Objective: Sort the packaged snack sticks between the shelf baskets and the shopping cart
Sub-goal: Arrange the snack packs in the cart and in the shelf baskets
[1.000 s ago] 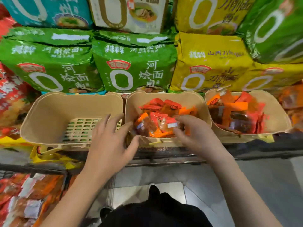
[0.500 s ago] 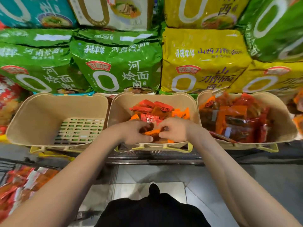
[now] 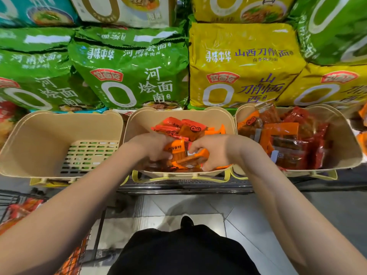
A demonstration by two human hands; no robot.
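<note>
Three beige shelf baskets stand in a row. The left basket (image 3: 39, 139) holds nothing. The middle basket (image 3: 143, 120) holds orange and red snack stick packets (image 3: 190, 128). Both my hands are inside it: my left hand (image 3: 154, 148) and my right hand (image 3: 213, 151) curl their fingers around a bunch of orange packets (image 3: 178, 153) between them at the basket's front. The right basket (image 3: 345, 147) is full of darker red and orange packets (image 3: 288, 141). The shopping cart (image 3: 23, 213) at lower left holds more orange packets.
Large green noodle bags (image 3: 129, 76) and yellow noodle bags (image 3: 244, 66) are stacked right behind the baskets. A dark metal shelf edge (image 3: 184, 185) runs below the baskets. Grey floor tiles (image 3: 258, 225) and my black clothing (image 3: 178, 253) lie beneath.
My hands moved from the basket's front rim into the middle basket, came together, and closed on a bunch of orange packets. The view shifted closer to the shelf.
</note>
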